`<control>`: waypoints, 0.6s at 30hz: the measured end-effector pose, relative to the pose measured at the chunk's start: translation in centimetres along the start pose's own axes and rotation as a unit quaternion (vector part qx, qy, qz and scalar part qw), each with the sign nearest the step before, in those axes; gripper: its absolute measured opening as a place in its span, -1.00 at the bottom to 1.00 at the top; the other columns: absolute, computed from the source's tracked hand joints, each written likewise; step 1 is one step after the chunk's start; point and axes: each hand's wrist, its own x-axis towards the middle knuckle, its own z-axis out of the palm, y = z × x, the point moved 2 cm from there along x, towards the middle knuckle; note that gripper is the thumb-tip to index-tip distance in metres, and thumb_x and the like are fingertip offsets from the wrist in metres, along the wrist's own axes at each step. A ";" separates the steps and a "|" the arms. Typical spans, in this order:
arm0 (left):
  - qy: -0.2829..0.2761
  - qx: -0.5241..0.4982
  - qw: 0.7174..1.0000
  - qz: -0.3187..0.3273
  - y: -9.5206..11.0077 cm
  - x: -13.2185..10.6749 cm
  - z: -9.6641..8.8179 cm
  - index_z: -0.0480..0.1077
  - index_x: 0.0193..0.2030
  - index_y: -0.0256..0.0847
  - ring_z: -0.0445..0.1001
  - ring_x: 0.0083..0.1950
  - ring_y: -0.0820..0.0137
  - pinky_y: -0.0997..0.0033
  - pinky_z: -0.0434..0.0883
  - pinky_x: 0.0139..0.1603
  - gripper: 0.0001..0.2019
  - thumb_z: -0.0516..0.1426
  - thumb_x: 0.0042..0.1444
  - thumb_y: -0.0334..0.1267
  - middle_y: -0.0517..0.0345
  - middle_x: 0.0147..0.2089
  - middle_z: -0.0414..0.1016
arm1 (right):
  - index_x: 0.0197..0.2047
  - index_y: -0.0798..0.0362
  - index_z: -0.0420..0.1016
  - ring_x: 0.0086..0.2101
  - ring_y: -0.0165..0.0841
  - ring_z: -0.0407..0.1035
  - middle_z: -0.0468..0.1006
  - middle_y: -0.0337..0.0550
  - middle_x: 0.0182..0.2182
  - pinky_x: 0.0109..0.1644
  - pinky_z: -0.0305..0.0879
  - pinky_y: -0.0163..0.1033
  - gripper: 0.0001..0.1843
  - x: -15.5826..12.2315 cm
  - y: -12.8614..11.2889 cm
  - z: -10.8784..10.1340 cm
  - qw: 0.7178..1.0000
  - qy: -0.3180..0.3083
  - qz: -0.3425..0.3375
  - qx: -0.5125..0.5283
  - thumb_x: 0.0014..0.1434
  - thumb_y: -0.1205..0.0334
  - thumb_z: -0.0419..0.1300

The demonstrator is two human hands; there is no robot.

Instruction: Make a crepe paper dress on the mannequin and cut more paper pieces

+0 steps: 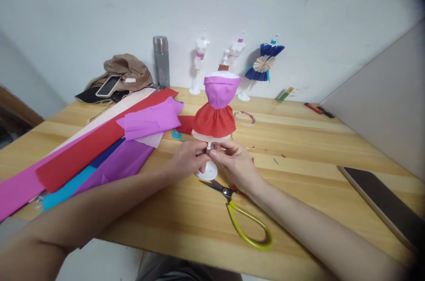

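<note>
A small white doll mannequin [226, 56] stands upright on a round base [208, 172] in the middle of the table. It wears a pink-purple bodice [222, 91] and a gathered red skirt [215, 121] with a pale layer under the hem. My left hand [190, 157] and my right hand [235, 160] meet just below the skirt, fingers closed around the mannequin's thin stand from both sides. The fingertips partly hide the stand. Scissors [227, 192] with yellow handles lie slightly apart in front of the base, beside my right wrist.
Coloured paper sheets [79, 152] spread over the left side. A cloth bag [128, 71], a phone [108, 86] and a grey flask [161, 62] stand behind them. Other mannequins [199, 62] line the wall, one in a blue pleated outfit [264, 63]. A large dark phone [378, 201] lies right.
</note>
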 end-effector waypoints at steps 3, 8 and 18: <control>0.000 -0.025 0.999 -0.035 0.0 0.1 0.2 0.37 -0.45 -0.26 0.25 -0.66 0.54 0.58 0.26 -0.61 -0.87 0.13 0.09 -0.30 0.32 -0.69 0.28 | -0.40 0.00 0.49 -0.61 -0.38 0.37 0.52 -0.32 -0.60 -0.43 0.36 -0.21 -0.68 -0.1 0.3 0.3 1.000 -0.005 0.003 0.010 -0.11 0.10 0.52; -0.001 -0.038 0.997 -0.072 0.3 0.0 0.3 0.42 -0.44 -0.30 0.28 -0.65 0.56 0.57 0.28 -0.57 -0.86 0.19 0.07 -0.27 0.30 -0.68 0.30 | -0.45 0.00 0.49 -0.61 -0.35 0.34 0.49 -0.25 -0.64 -0.46 0.31 -0.21 -0.65 -0.4 0.0 0.3 0.998 -0.033 0.003 -0.051 -0.04 -0.07 0.44; 0.123 0.299 0.939 0.118 0.8 0.1 -2.1 0.54 -0.18 -0.27 0.50 -0.20 0.36 0.35 0.42 -0.13 -0.73 0.01 0.32 -0.26 0.06 -0.24 0.59 | -0.41 -0.04 0.52 -0.62 -0.42 0.21 0.46 -0.29 -0.58 -0.51 0.17 -0.22 -0.77 3.1 -4.3 -5.8 0.936 0.207 -0.179 -0.222 -0.06 0.04 0.42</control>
